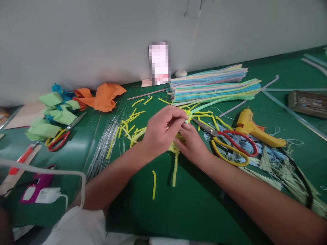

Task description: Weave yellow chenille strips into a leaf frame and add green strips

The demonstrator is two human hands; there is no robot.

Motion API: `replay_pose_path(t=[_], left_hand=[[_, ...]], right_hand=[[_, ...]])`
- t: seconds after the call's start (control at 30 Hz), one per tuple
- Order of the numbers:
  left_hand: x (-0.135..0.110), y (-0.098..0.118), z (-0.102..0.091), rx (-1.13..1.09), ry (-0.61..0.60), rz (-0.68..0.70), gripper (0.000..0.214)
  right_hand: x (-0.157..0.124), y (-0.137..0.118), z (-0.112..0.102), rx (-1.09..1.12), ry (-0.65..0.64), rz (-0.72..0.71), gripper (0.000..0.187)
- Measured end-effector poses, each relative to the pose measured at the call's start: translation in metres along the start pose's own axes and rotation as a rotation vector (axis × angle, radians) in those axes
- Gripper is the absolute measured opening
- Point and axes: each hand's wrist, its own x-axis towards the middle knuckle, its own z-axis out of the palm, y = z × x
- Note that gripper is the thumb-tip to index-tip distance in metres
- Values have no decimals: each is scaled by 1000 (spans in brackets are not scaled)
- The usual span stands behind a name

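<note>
My left hand (163, 127) is closed in a pinch near the middle of the table. My right hand (190, 139) meets it from the right, its fingers closed on the same small bunch of yellow and mint-green pipe cleaners (188, 113). A long mint-green strand appears to run from the bunch to the upper right. Below the hands, a fuzzy yellow pipe cleaner (175, 170) points toward me; its upper end is partly hidden. Cut yellow pieces (133, 117) lie scattered around. Scissors with red and yellow handles (213, 132) rest just right of my right hand.
Bundles of pastel pipe cleaners (214, 88) lie at the back, beside an upright phone (159, 63). A yellow glue gun (251, 127) and tassels (267, 158) are on the right. Leftward are thin wires (107, 139), orange cloth (108, 97), green paper (65, 116) and more scissors (66, 131).
</note>
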Motion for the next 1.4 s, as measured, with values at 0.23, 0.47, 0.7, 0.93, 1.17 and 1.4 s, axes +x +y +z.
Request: replay_pose_path(t=[0.23, 0.47, 0.7, 0.93, 1.17, 1.4], left_hand=[[0, 3, 0, -122, -3, -107, 8], [-4, 8, 10, -203, -140, -89, 7], [5, 15, -6, 90, -103, 77, 9], [6, 33, -21, 530, -252, 267, 14], [3, 35, -12, 490, -323, 252, 16], [1, 37, -12, 467, -295, 254, 17]], right_hand=[[1, -5, -1, -58, 15, -23, 28], [3, -8, -4, 39, 71, 0, 17], [1, -8, -5, 26, 38, 43, 30], [2, -6, -3, 12, 45, 41, 14], [1, -5, 2, -24, 75, 47, 14], [1, -6, 3, -33, 114, -52, 20]])
